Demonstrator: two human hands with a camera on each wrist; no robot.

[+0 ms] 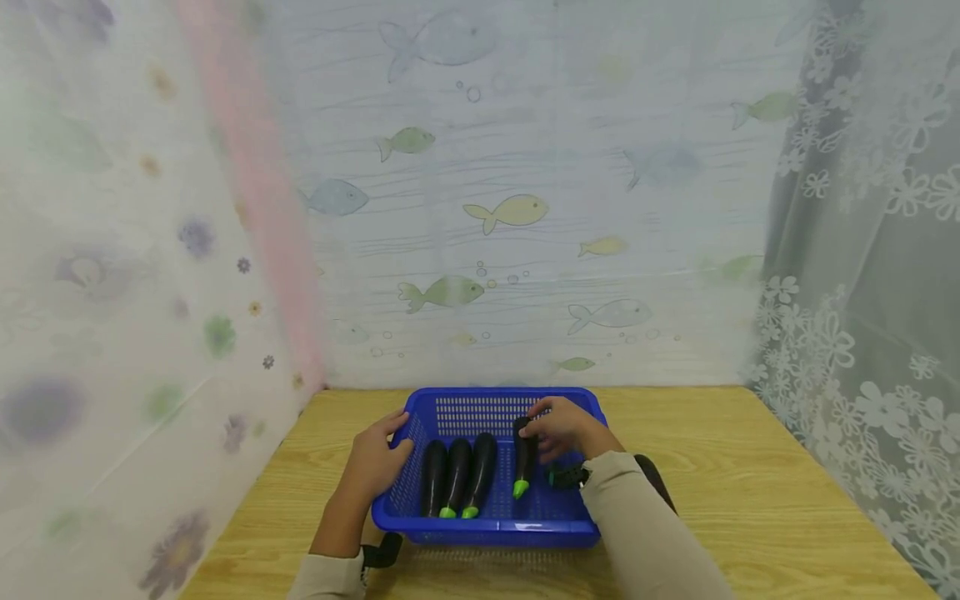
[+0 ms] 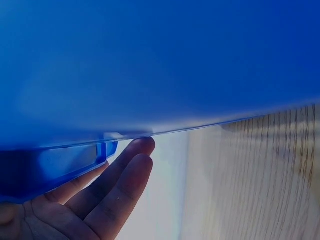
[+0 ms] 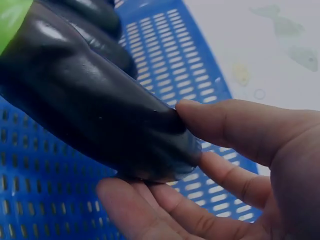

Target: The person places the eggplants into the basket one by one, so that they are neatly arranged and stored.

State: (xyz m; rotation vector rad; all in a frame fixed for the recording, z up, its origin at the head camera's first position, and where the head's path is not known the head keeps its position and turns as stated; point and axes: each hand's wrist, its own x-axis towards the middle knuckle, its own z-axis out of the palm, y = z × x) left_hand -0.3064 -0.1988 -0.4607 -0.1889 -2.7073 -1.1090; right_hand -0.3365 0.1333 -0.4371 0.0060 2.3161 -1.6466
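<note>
While my right hand pinched the far end of one eggplant, that eggplant lay in the right half of the blue basket. Its long side ran from far to near, with the green tip pointing toward me. My thumb sat on top of the dark end and my fingers curled under it. My left hand lay flat against the basket's left wall with straight fingers. I counted four eggplants: three side by side on the left, and the one I held. I saw one basket on the wooden table.
</note>
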